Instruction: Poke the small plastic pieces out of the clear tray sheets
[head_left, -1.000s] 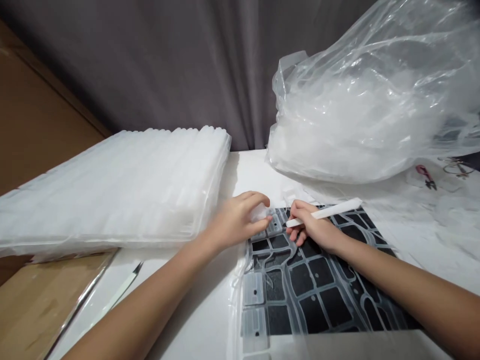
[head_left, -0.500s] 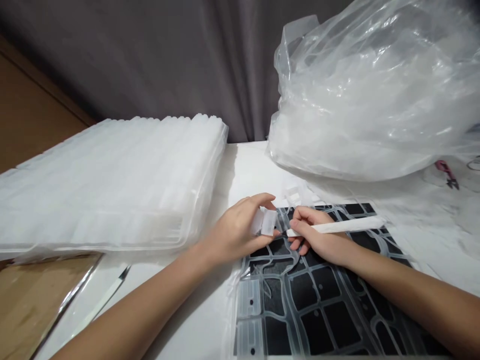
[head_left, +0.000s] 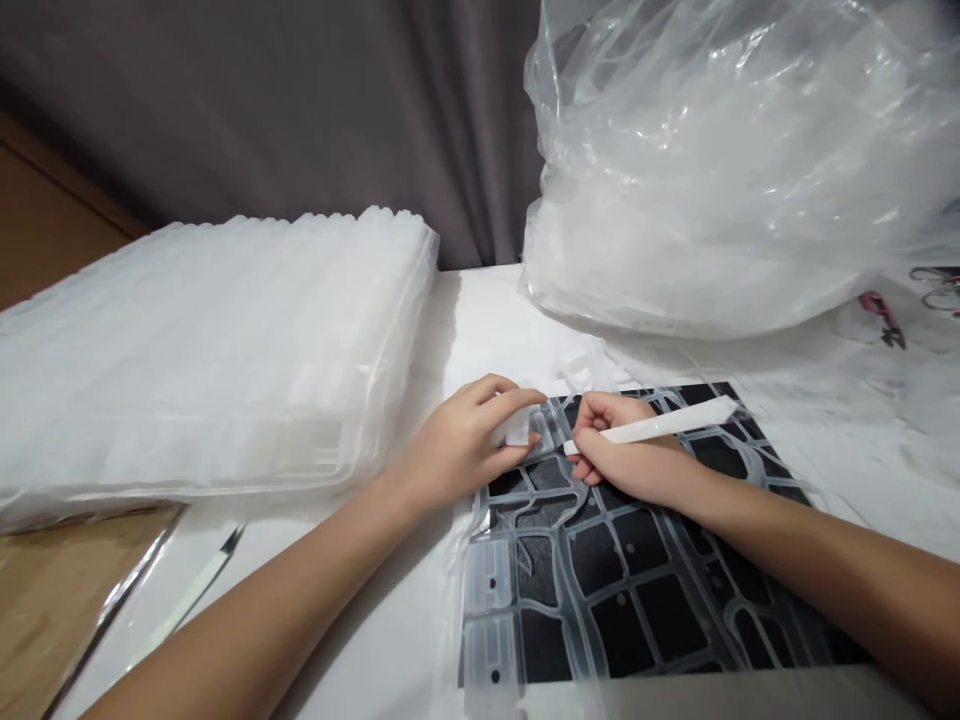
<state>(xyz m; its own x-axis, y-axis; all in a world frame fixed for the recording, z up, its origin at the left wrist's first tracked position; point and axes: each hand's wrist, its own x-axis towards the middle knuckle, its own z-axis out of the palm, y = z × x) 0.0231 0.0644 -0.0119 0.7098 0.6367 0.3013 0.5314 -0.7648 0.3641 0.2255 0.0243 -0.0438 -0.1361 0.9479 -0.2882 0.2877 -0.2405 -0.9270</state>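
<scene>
"What lies nearest?"

"A frosted, see-through plastic web of branching strips, on a flat black rectangular sheet. I judge it light and bendy, maybe slippery; its thin strips could tear, so better to take it by the broad tabs at the left edge."

"And the hands?"

"The left hand is curled around a small, milky plastic piece — light, I suppose, and easy to drop; its sides give the best hold. The right hand grips a slim, white, stick-like tool near its front end, over the web's upper left part. It looks stiff."

"Farther?"

"A big, clear plastic bag with white contents — probably soft."
</scene>
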